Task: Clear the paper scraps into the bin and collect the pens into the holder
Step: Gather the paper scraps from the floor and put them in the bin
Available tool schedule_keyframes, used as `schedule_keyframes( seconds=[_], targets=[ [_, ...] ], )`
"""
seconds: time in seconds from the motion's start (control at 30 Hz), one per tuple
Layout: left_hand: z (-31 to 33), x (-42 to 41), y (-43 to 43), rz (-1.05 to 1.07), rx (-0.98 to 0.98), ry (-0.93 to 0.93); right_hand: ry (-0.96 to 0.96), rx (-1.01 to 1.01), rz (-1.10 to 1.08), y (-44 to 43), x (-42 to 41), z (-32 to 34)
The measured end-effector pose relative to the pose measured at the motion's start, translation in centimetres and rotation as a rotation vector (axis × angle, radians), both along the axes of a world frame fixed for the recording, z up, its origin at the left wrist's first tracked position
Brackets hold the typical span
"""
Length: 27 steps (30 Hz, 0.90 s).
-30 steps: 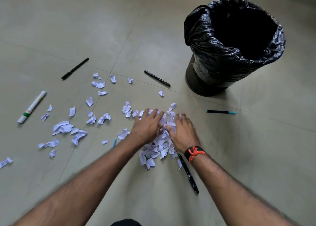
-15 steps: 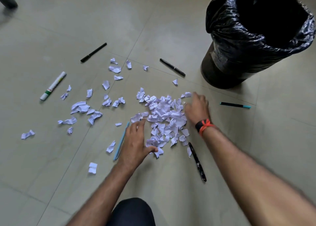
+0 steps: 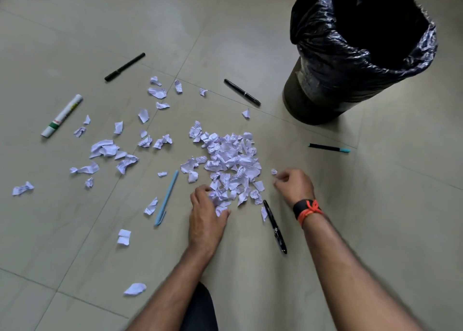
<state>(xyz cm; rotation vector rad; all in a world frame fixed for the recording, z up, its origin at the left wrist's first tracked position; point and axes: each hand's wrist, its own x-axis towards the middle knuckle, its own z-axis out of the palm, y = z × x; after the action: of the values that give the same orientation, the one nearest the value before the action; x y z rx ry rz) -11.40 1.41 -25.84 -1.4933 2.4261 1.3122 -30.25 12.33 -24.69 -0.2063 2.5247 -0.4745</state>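
A heap of white paper scraps point(image 3: 230, 160) lies on the tiled floor, with more scraps point(image 3: 105, 149) strewn to its left. My left hand point(image 3: 206, 213) sits at the heap's near edge, fingers and thumb curled round a few scraps. My right hand point(image 3: 294, 185) is at the heap's right side with its fingers curled; nothing shows in it, and one small scrap point(image 3: 273, 171) lies just off its fingertips. The black-lined bin point(image 3: 360, 47) stands at the far right. Pens lie around: a light blue pen point(image 3: 166, 197), a black pen point(image 3: 275, 226) by my right wrist, another black pen point(image 3: 241, 92). No holder is in view.
A black pen point(image 3: 124, 67) and a white marker point(image 3: 62, 115) lie far left. A dark pen with a teal cap point(image 3: 328, 148) lies right of the heap, below the bin. Loose scraps point(image 3: 135, 288) lie near my knee point(image 3: 199, 310).
My right hand has drawn back from the heap's far right edge to its near right side. My left hand has shifted right onto the heap's near edge. The view has tilted slightly.
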Motion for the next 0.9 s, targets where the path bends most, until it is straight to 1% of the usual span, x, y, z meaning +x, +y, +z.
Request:
schedule_keyframes(
  seconds=[0.07,0.2,0.27,0.37,0.5,0.6,0.67,0.8,0.9],
  targets=[
    [-0.3,0.4,1.9,-0.04,0.054,-0.033,-0.056,0.008,0.01,0.4,1.7,-0.1],
    [-0.8,-0.4,4.9,-0.117,0.192,-0.192,-0.108,0.093,0.05,0.9,3.7,-1.0],
    [-1.0,-1.4,6.1,-0.17,0.183,-0.215,-0.094,0.117,0.026,1.4,4.1,-1.6],
    [-1.0,-3.0,7.1,-0.236,0.119,-0.202,-0.074,0.118,-0.011,2.3,4.2,-1.9],
    [-1.2,-4.1,7.0,-0.248,0.051,-0.211,-0.045,0.142,-0.073,3.5,4.2,-1.6],
    [-1.3,-4.1,6.3,-0.21,0.045,-0.198,0.025,0.05,-0.04,3.0,4.0,-1.7],
    [-1.5,-3.8,5.7,-0.144,0.071,-0.182,0.001,-0.015,0.049,1.8,3.6,-1.4],
    [-1.0,-3.5,3.5,-0.009,0.051,-0.14,-0.088,0.074,0.186,-0.6,1.7,-1.0],
    [-0.2,-2.7,1.5,0.139,0.039,-0.096,-0.053,0.084,0.323,-2.0,2.0,-1.2]
  ],
)
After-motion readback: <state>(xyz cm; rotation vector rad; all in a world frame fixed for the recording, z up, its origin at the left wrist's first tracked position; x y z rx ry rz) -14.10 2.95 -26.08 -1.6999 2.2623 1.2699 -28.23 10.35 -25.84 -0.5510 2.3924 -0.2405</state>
